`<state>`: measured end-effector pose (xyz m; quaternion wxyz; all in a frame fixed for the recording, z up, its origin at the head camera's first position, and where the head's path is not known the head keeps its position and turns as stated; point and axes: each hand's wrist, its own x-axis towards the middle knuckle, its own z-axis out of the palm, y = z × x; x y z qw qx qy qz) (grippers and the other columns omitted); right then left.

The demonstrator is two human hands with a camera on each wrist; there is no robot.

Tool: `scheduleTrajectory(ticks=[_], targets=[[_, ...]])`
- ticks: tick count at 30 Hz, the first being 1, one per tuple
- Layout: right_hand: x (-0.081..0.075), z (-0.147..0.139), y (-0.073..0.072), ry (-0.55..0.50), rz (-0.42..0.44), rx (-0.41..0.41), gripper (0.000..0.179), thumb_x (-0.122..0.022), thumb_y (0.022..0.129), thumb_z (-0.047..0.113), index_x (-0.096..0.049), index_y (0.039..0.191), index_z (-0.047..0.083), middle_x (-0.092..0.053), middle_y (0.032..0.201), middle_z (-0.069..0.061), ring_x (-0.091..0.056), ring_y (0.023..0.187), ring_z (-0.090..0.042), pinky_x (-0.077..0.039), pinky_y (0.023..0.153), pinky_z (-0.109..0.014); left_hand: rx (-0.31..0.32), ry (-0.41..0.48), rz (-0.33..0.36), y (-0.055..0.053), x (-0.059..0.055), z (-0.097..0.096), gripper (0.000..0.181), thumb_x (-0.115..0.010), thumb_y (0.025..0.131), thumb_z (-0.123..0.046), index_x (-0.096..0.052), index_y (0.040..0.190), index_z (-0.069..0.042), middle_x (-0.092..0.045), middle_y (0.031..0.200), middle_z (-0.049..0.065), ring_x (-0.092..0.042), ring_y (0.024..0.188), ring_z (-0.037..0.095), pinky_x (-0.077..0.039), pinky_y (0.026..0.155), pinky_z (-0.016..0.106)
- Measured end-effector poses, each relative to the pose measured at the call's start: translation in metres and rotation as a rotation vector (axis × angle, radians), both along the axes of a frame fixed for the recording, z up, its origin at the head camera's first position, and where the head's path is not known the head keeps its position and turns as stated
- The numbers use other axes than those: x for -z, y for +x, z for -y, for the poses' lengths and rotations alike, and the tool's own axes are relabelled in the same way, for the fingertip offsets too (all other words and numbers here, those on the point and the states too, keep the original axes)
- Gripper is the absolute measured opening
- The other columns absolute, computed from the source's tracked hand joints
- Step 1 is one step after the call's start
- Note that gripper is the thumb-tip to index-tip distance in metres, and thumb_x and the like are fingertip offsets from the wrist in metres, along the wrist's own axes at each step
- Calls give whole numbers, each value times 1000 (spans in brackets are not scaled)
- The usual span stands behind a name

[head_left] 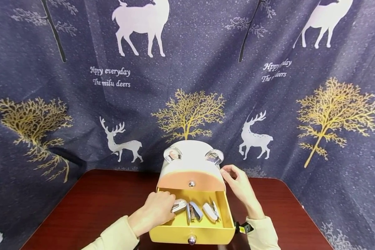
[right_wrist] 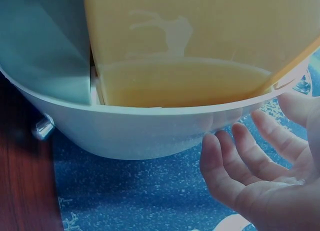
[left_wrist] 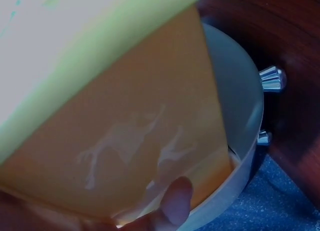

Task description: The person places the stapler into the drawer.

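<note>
A yellow drawer (head_left: 192, 234) is pulled out of a white frog-shaped cabinet (head_left: 193, 158) on the table. Inside it lie a blue stapler (head_left: 195, 211) and a white stapler (head_left: 210, 212), both with their arms spread. My left hand (head_left: 156, 210) reaches over the drawer's left side and grips the left end of a grey stapler (head_left: 179, 206); the fingers around it are mostly hidden. At the cabinet's right side is my right hand (head_left: 240, 184). Its loosely bent fingers (right_wrist: 245, 151) are right at the white wall, holding nothing.
An orange upper front (head_left: 175, 181) with a round silver knob (head_left: 192, 184) sits above the drawer. Silver feet (right_wrist: 44, 127) stick out under the cabinet. A dark cloth with deer and trees hangs behind the reddish-brown table (head_left: 112, 198).
</note>
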<state>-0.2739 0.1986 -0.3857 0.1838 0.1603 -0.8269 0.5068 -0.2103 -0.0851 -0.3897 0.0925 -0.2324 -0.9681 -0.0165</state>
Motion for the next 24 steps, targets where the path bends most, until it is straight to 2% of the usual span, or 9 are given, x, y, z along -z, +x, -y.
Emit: scheduleTrajectory(ticks=[3, 13, 19, 24], targets=[[14, -7, -12, -11, -2, 2, 17, -64, 96, 22, -68, 103, 7, -67, 90, -4, -63, 81, -16, -49, 75, -28, 4, -5, -1, 1, 0, -1, 34, -86, 68, -33, -63, 82, -12, -58, 74, 1, -61, 69, 24, -46, 54, 42], [15, -6, -13, -42, 2, -24, 18, -64, 96, 21, -68, 102, 5, -67, 90, -6, -64, 80, -16, -52, 73, -30, 9, 19, 31, 9, -9, 2, 39, -79, 77, -45, -63, 93, -12, -58, 81, 1, -61, 75, 24, -45, 57, 45], [16, -5, -13, -55, -2, -33, 18, -65, 96, 19, -67, 103, 4, -68, 90, -6, -64, 80, -16, -53, 72, -32, 17, 91, 44, 18, -23, 8, 45, -73, 82, -46, -66, 112, -13, -63, 104, 5, -63, 94, 28, -48, 65, 51], [10, -3, -9, -47, 11, -19, 16, -64, 96, 15, -67, 104, 1, -68, 90, -7, -64, 80, -17, -53, 72, -30, 9, 173, 54, 29, -37, 14, 45, -69, 86, -44, -65, 119, -14, -63, 119, 5, -60, 106, 28, -48, 73, 53]])
